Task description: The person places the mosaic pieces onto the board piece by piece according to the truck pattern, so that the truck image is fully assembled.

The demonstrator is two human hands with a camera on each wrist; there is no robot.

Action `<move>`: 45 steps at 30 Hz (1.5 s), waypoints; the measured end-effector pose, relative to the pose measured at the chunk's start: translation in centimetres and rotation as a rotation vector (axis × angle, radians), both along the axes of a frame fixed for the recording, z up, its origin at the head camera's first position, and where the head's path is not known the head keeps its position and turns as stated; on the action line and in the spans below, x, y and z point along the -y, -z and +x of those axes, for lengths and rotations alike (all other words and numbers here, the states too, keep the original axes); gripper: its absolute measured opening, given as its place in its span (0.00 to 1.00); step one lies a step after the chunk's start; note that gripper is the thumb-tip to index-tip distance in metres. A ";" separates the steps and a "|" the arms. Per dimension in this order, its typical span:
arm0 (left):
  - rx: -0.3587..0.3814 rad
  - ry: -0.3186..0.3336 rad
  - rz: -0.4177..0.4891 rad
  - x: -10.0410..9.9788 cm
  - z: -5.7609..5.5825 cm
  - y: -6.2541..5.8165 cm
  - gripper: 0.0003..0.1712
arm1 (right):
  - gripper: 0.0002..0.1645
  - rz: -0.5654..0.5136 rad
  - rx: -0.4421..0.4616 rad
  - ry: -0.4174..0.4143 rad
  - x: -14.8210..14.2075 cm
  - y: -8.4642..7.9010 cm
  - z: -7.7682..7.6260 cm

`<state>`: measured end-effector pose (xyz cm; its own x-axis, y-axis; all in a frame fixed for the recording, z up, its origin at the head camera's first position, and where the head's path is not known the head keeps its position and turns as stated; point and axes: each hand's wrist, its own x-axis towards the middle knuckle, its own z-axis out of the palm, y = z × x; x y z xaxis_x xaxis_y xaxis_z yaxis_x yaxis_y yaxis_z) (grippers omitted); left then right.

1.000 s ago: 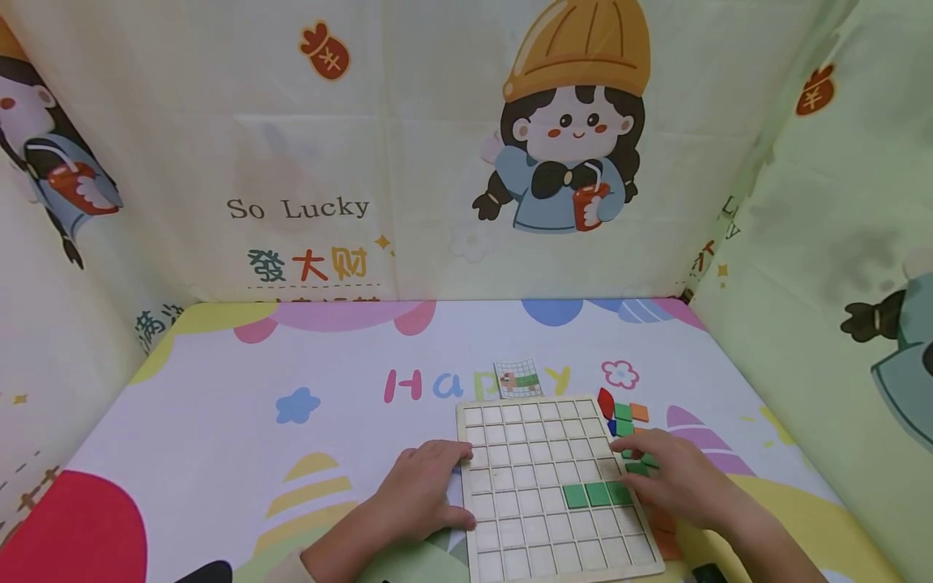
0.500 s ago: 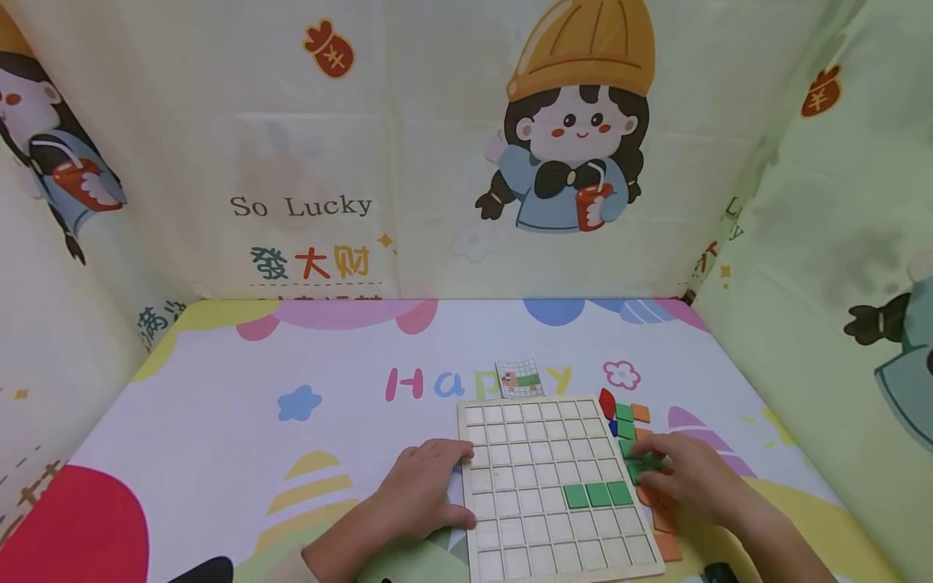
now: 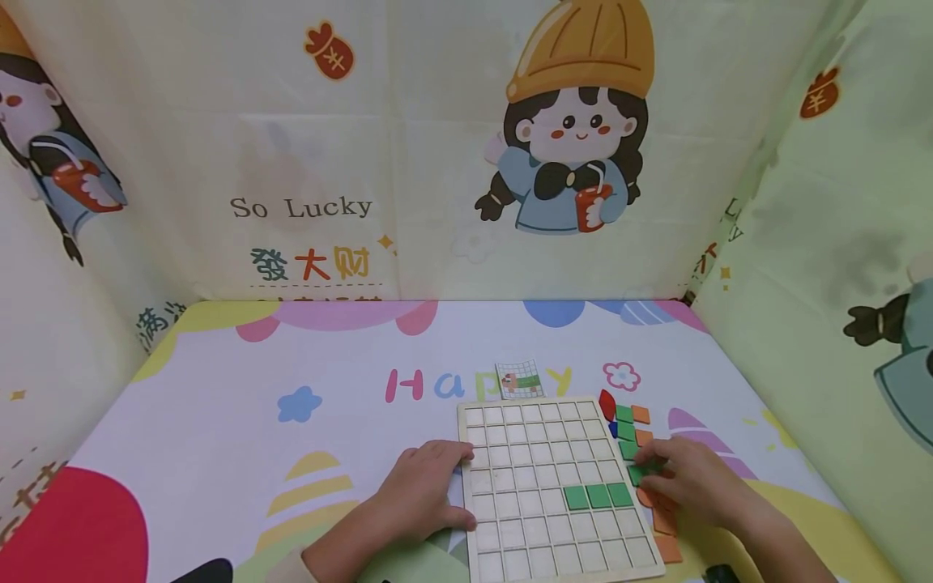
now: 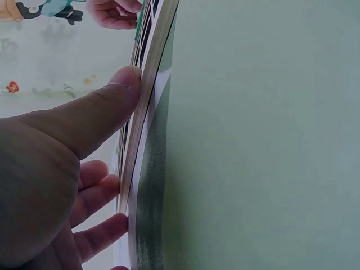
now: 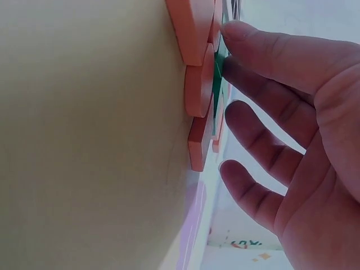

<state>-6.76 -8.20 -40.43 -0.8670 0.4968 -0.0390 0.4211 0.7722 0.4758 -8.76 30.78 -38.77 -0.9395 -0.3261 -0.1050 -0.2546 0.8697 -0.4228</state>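
Observation:
A wooden grid board [image 3: 519, 504] lies on the table, with three green square tiles [image 3: 598, 495] side by side in one row at its right. My left hand [image 3: 419, 490] rests against the board's left side, thumb and fingers spread along the rim; the left wrist view shows the thumb tip [image 4: 126, 79] on the edge. Right of the board, my right hand [image 3: 692, 478] is low over the loose pieces, thumb and index finger apart about a green tile [image 3: 636, 476]. In the right wrist view the index fingertip [image 5: 229, 66] is right at the green piece [image 5: 218, 79].
More green tiles [image 3: 627, 450] and orange pieces [image 3: 665, 522] lie along the board's right edge. A red leaf-shaped piece [image 3: 607, 405] and a small blue piece [image 3: 614, 429] sit near its far corner. Behind the board is a picture card [image 3: 520, 379]. Patterned cloth walls surround the table.
My right hand has drawn back from the board's right edge to the loose green tiles, uncovering the rightmost green tile on the board. The left hand stays where it was.

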 end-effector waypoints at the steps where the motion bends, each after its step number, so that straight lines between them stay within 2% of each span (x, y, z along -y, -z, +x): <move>1: -0.001 0.001 0.000 0.0 0.0 0.0 0.44 | 0.11 0.001 -0.001 -0.002 0.0 0.0 0.0; 22: -0.006 0.003 0.000 0.0 0.0 0.1 0.43 | 0.12 0.007 0.032 0.022 0.2 0.2 -0.2; 30: -0.005 0.004 -0.012 0.1 -0.1 0.2 0.44 | 0.14 -0.001 0.034 -0.012 0.0 0.0 -0.1; 38: 0.002 -0.004 -0.008 0.0 0.0 0.1 0.44 | 0.12 0.002 0.055 0.019 0.1 -0.1 -0.2; 45: 0.003 -0.004 -0.010 0.0 -0.1 0.1 0.44 | 0.11 0.012 0.038 0.013 0.4 0.0 -0.4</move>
<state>-6.87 -8.23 -40.57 -0.8689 0.4928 -0.0467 0.4163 0.7786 0.4696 -9.21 30.34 -38.79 -0.9388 -0.3128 -0.1442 -0.2277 0.8778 -0.4215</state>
